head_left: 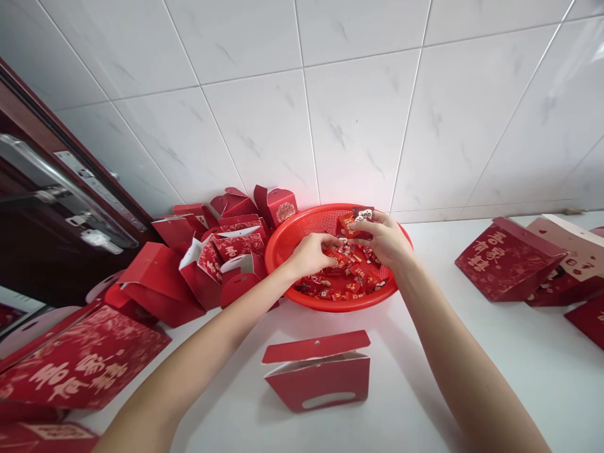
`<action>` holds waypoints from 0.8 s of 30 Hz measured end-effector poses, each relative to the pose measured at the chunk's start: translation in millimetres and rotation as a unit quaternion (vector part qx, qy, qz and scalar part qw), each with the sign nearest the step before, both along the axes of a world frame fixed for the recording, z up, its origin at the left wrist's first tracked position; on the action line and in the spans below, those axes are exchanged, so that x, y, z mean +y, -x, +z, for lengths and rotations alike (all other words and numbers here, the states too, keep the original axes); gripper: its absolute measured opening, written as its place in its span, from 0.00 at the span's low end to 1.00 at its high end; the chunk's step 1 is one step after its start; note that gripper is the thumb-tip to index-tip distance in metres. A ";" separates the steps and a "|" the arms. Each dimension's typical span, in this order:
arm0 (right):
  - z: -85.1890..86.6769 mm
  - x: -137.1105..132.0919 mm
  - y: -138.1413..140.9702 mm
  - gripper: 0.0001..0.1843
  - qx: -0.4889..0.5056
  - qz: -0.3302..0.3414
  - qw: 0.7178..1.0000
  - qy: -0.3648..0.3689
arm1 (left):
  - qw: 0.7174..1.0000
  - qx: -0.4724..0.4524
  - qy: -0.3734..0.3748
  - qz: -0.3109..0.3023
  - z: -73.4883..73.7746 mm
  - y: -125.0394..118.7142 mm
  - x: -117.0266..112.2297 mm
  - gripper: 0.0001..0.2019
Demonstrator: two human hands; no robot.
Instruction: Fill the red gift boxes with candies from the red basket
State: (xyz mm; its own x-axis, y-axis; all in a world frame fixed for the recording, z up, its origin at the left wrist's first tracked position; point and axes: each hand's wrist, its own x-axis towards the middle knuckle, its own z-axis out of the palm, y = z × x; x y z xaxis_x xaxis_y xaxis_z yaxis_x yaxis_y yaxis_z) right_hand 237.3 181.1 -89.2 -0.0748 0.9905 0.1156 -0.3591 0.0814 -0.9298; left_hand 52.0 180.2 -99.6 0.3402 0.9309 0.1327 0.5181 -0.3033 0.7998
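The right hand (pixel 384 236) pinches wrapped sweets (pixel 364 214) toward the basket (pixel 332 307)'s one o'clock; the left hand (pixel 310 255) curls half-open among loose sweets (pixel 361 272), its grip unclear. Plenty remain there. At six o'clock a box (pixel 325 380) stands not yet closed, contents hidden.

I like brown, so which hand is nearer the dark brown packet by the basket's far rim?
Right. The right hand holds the dark brown packet; the left hand is left of it, apart, over the basket.
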 end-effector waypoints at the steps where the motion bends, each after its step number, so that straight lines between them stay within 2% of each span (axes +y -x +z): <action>1: 0.3 0.2 0.1 0.09 0.000 -0.006 1.000 0.003 | 1.000 -0.023 -0.001 -0.002 0.1 -0.2 0.0 0.19; 4: 0.9 0.4 0.4 0.08 0.003 -0.026 1.000 0.009 | 0.997 -0.078 0.000 -0.002 1.9 -1.5 -1.4 0.19; 7: 0.9 0.0 0.6 0.08 0.007 -0.040 0.999 0.010 | 0.993 -0.120 -0.006 0.010 4.6 -2.9 -2.8 0.14; 11: 0.3 -0.2 0.9 0.09 0.002 -0.040 0.999 0.013 | 0.981 -0.182 -0.062 0.030 6.2 -1.7 -1.0 0.10; 14: -0.3 -0.3 1.7 0.12 -0.004 -0.021 1.000 0.010 | 0.973 -0.212 -0.086 0.039 6.5 0.2 0.4 0.14; 18: -0.4 -1.2 2.7 0.15 -0.005 -0.019 1.000 0.010 | 0.971 -0.227 -0.062 0.050 7.4 0.3 -1.6 0.20; 21: 0.2 -2.0 2.5 0.15 0.002 -0.010 1.000 0.009 | 0.967 -0.238 -0.071 0.062 7.9 -0.8 -3.3 0.21; 24: 1.2 -3.0 1.8 0.16 -0.001 0.030 1.000 -0.004 | 0.968 -0.232 -0.073 0.057 7.7 -1.2 -2.5 0.20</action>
State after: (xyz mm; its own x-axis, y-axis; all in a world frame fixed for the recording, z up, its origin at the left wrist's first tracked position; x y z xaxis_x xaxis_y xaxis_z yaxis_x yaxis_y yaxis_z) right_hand 235.5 178.1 -88.0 -0.1352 0.9832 0.1228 -0.3615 0.0664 -0.9300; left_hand 53.2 177.7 -92.0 0.1085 0.9185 0.3803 0.1503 -0.3933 0.9070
